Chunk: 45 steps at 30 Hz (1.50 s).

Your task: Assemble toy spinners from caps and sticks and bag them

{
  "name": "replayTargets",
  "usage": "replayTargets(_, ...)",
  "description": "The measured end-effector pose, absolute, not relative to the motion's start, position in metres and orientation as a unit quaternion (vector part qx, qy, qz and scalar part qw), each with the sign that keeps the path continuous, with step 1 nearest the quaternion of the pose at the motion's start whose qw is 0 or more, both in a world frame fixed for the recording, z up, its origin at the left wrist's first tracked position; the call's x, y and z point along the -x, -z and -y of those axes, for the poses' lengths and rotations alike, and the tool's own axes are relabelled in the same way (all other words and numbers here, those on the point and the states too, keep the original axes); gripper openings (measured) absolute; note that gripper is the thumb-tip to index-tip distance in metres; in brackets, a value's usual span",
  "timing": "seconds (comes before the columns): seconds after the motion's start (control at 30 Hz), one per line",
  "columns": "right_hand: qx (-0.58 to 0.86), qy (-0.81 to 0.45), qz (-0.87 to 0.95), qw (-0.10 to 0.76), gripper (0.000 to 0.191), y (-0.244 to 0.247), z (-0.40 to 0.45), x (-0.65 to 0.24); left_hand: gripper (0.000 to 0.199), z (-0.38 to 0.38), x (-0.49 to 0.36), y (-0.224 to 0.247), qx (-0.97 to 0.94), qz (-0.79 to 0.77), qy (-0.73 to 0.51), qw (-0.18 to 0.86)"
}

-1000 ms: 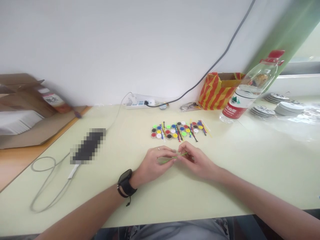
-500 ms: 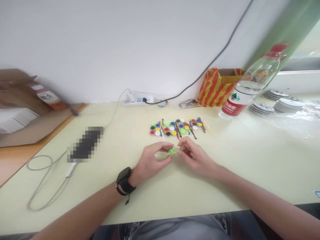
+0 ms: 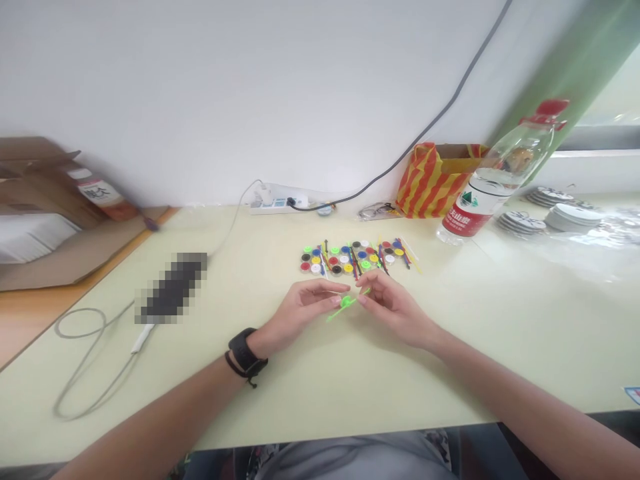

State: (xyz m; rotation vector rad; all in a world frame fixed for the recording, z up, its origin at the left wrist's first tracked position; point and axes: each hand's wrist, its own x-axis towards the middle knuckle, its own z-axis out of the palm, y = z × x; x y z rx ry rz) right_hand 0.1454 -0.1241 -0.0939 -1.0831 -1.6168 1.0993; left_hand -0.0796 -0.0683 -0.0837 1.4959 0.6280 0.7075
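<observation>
Green arrow piece [image 3: 346, 302], one

Sits above the counter [image 3: 325, 393]; right hand [image 3: 400, 312] is pinched on its right end; left hand [image 3: 296, 312] has thumb and fingers parted around its left side; coloured discs [image 3: 347, 269] lie just beyond.

Via my remote feed I've got a pale yellow-green table [image 3: 390, 400]. Mid-table: small multicol. discs [image 3: 344, 259] in short rows, w/ thin sticks [image 3: 355, 263] between groups. By the wall I see a power strip [image 3: 280, 205] & a red/yel. striped bag [image 3: 430, 183]. R side: lg. clear bottle [image 3: 470, 217], stacked white rounds [image 3: 574, 219]. L side: pixelated dark obj. [image 3: 173, 290], looped grey cable [image 3: 63, 393].
</observation>
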Motion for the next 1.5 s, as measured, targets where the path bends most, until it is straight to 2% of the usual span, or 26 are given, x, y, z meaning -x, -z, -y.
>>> replayTargets(0.1, 0.447, -0.412, 0.655, 0.450, 0.021, 0.095, 0.121, -0.148, 0.031, 0.060, 0.083, 0.085, -0.626, -0.281, -0.306, 0.660)
replayTargets(0.17, 0.466, -0.342, 0.666, 0.471, 0.023, 0.095, 0.120, -0.151, 0.035, 0.059, 0.083, 0.087, -0.623, -0.295, -0.310, 0.655)
replayTargets(0.3, 0.475, -0.257, 0.696, 0.472, 0.025, 0.092, 0.122, -0.156, 0.030, 0.061, 0.081, 0.089, -0.625, -0.313, -0.316, 0.641)
replayTargets(0.37, 0.463, -0.278, 0.706, 0.458, 0.035, 0.092, 0.123, -0.156, 0.028, 0.063, 0.080, 0.088, -0.622, -0.311, -0.316, 0.645)
replayTargets(0.5, 0.442, -0.355, 0.684, 0.459, 0.072, 0.095, 0.126, -0.152, 0.026, 0.063, 0.080, 0.088, -0.619, -0.299, -0.317, 0.654)
replayTargets(0.57, 0.443, -0.383, 0.658, 0.474, 0.078, 0.097, 0.126, -0.149, 0.025, 0.063, 0.080, 0.089, -0.622, -0.294, -0.318, 0.652)
replayTargets(0.63, 0.449, -0.396, 0.633, 0.491, 0.066, 0.098, 0.125, -0.148, 0.024, 0.063, 0.080, 0.089, -0.625, -0.291, -0.321, 0.650)
replayTargets(0.7, 0.454, -0.414, 0.628, 0.477, 0.039, 0.096, 0.124, -0.150, 0.024, 0.064, 0.081, 0.089, -0.625, -0.294, -0.323, 0.647)
replayTargets(0.73, 0.454, -0.432, 0.634, 0.453, 0.037, 0.094, 0.124, -0.151, 0.025, 0.064, 0.081, 0.089, -0.624, -0.297, -0.324, 0.646)
replayTargets(0.8, 0.447, -0.474, 0.647, 0.396, 0.061, 0.089, 0.124, -0.155, 0.025, 0.064, 0.081, 0.089, -0.622, -0.304, -0.325, 0.645)
replayTargets(0.87, 0.443, -0.495, 0.646, 0.376, 0.070, 0.084, 0.124, -0.157, 0.026, 0.065, 0.081, 0.089, -0.619, -0.305, -0.322, 0.648)
replayTargets(0.93, 0.447, -0.486, 0.635, 0.401, 0.064, 0.081, 0.124, -0.157, 0.027, 0.065, 0.081, 0.089, -0.617, -0.302, -0.321, 0.652)
replayTargets(1.03, 0.439, -0.483, 0.623, 0.431, 0.041, 0.080, 0.124, -0.154, 0.026, 0.066, 0.080, 0.089, -0.617, -0.302, -0.326, 0.649)
replayTargets(1.1, 0.432, -0.483, 0.624, 0.438, 0.033, 0.082, 0.124, -0.150, 0.027, 0.066, 0.079, 0.088, -0.619, -0.307, -0.327, 0.645)
replayTargets(1.5, 0.443, -0.423, 0.664, 0.428, 0.018, 0.098, 0.122, -0.139, 0.033, 0.070, 0.074, 0.089, -0.625, -0.297, -0.327, 0.644)
